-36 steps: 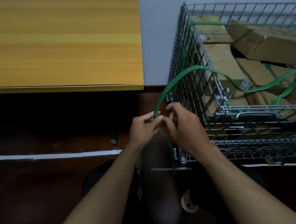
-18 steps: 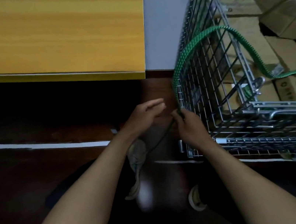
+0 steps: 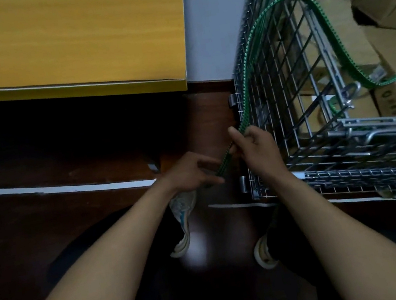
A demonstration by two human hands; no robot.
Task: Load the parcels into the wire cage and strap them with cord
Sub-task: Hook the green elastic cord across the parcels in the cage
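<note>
A metal wire cage [image 3: 287, 99] stands on the dark floor at the right, holding several brown cardboard parcels [image 3: 343, 23]. A green cord [image 3: 249, 40] arcs out over the cage's left wall and comes down outside its near left corner. My right hand [image 3: 253, 146] pinches this cord beside that corner, fingers curled round it. My left hand [image 3: 192, 171] sits just lower left, holding the cord's lower end between thumb and fingers. More green cord lies across the parcels inside.
A yellow wooden table top [image 3: 65, 41] fills the upper left, its edge close to the cage. White tape lines [image 3: 68, 188] mark the dark floor. My two shoes [image 3: 184, 219] are below the hands. A grey wall strip runs between table and cage.
The view has shifted closer to the cage corner. My left hand, open half a second ago, now holds the cord's lower end, and the cord runs taut between both hands.
</note>
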